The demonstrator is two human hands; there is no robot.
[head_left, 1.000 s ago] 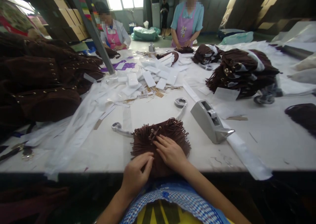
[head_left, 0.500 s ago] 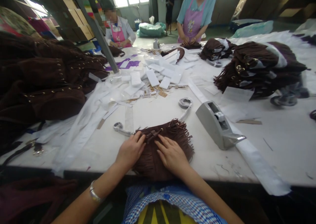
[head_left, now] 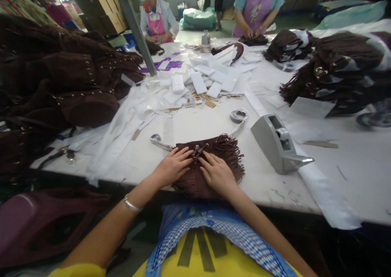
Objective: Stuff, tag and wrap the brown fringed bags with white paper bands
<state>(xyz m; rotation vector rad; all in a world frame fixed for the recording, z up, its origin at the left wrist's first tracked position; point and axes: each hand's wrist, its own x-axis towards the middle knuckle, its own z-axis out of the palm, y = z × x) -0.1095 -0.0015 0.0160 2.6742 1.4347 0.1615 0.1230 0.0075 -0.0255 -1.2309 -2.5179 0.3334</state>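
Note:
A dark brown fringed bag lies flat at the near edge of the table, with its fringe spread out to the right. My left hand rests on its upper left part, fingers stretched toward the tie at the top middle. On the other side of that tie, my right hand lies on the bag with its fingers extended. Plastic-wrapped strap ends come out from the bag's top, one curled at the left and one coiled at the upper right.
A grey tape dispenser stands right of the bag. Brown bags are heaped at the left and stacked at the right. White foam pieces lie scattered mid-table. A metal post rises at left. Two people work across the table.
The camera view has tilted down and shifted left. My left hand has moved across the bag, its fingers now pointing more to the right beside the tie. My right hand stays on the bag.

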